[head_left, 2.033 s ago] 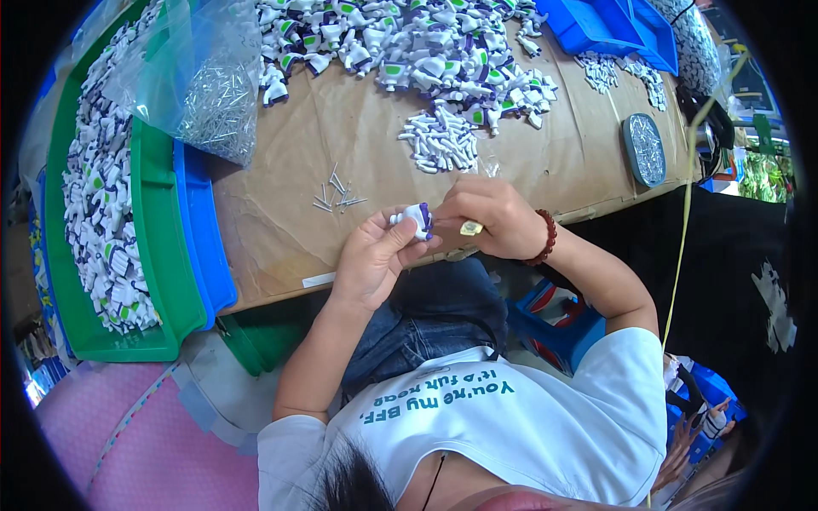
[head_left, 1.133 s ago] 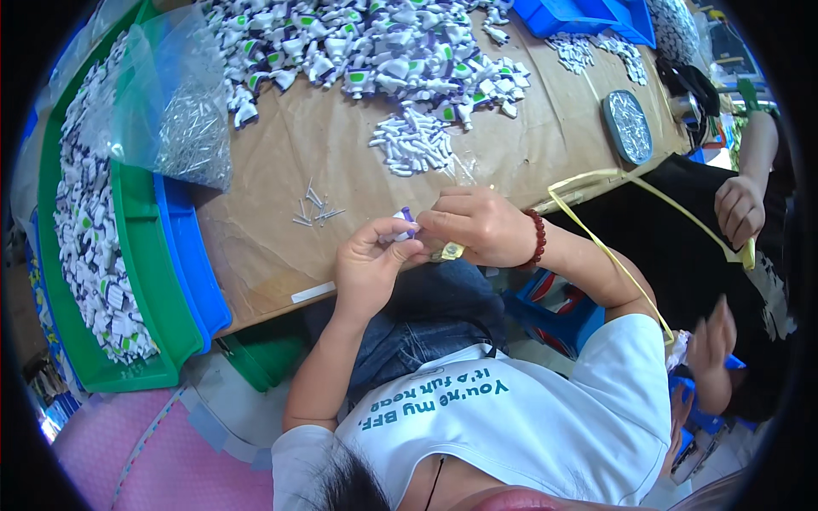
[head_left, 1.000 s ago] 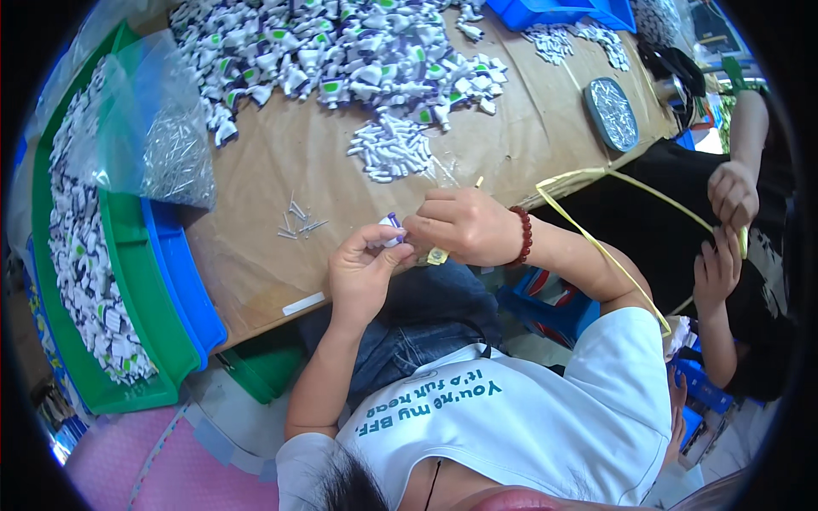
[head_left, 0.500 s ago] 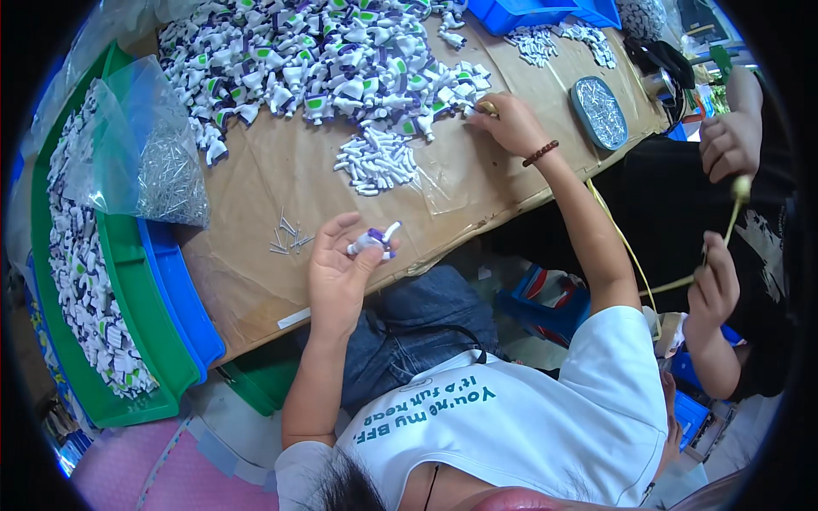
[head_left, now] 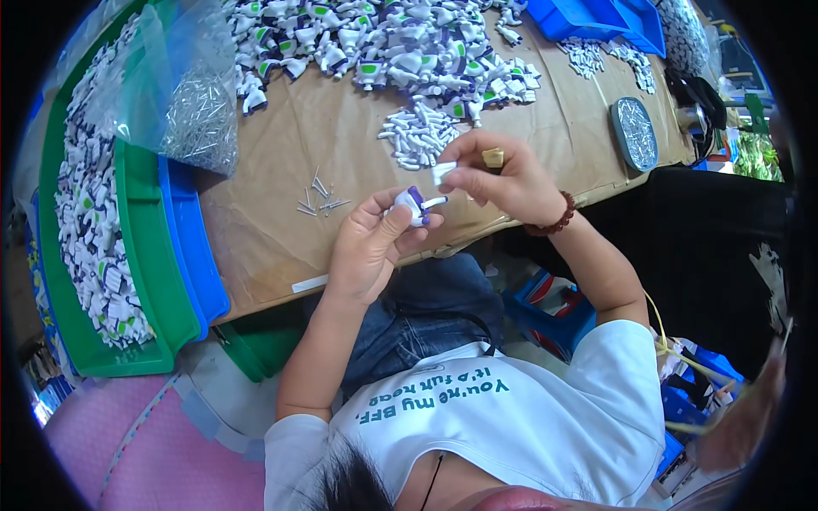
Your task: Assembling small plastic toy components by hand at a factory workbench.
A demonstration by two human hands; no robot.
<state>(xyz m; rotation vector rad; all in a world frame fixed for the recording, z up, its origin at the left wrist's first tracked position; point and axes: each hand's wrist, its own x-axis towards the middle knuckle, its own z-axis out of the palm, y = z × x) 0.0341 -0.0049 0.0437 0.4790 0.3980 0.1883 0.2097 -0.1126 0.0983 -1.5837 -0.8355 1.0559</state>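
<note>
My left hand is closed around a small white and purple plastic toy part, from which a thin white piece with a dark tip sticks out. Close beside it, my right hand pinches a small white plastic piece between thumb and fingertips. A yellowish wrap sits on one finger of that hand. Beyond my hands lie a heap of short white sticks and a large pile of white, purple and green toy parts. Several loose metal pins rest left of my hands.
At the left stand a long green tray of toy parts, a blue tray and a clear bag of pins. An oval tin of pins and blue bins stand to the right. A co-worker's blurred hand shows at the right rim.
My right hand has come back from the big pile's edge to my left hand, carrying the white piece. The left hand keeps its toy part. The whole view has shifted somewhat.
</note>
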